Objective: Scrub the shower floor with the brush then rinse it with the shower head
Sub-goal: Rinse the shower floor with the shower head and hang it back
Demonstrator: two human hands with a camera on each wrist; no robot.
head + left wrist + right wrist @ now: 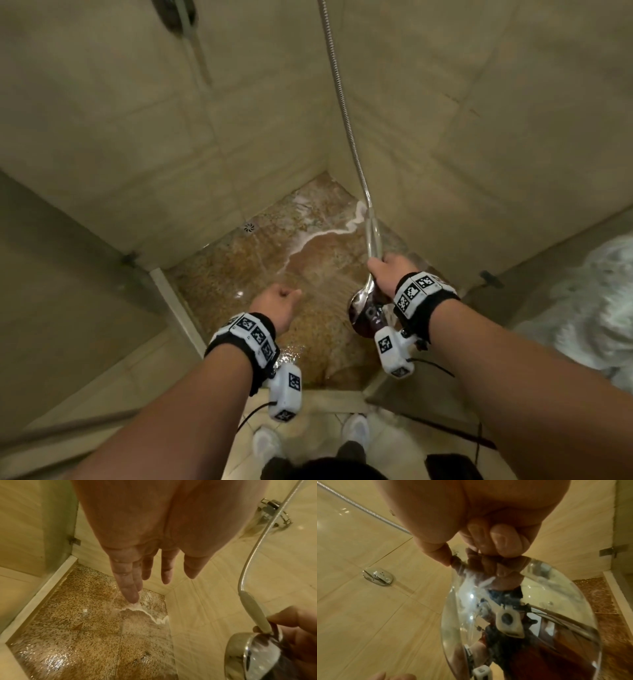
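The shower floor point(308, 260) is wet brown speckled stone, with a white foam line point(318, 236) running towards the back corner. My right hand point(390, 270) grips the handle of the chrome shower head point(364, 315), which faces down and sprays water on the floor. Its metal hose point(342, 102) rises along the right wall. The right wrist view shows fingers point(505, 540) curled round the handle above the mirror-like shower head point(522, 615). My left hand point(279, 303) hangs empty over the floor's left side, its fingers point(130, 588) relaxed and pointing down. No brush is in view.
A round drain point(249, 227) sits by the back left wall. A raised threshold point(174, 308) and glass panels border the floor. A chrome wall fitting point(377, 576) and a wire shelf point(274, 513) are on the tiled wall. A white mat point(582, 301) lies outside, right.
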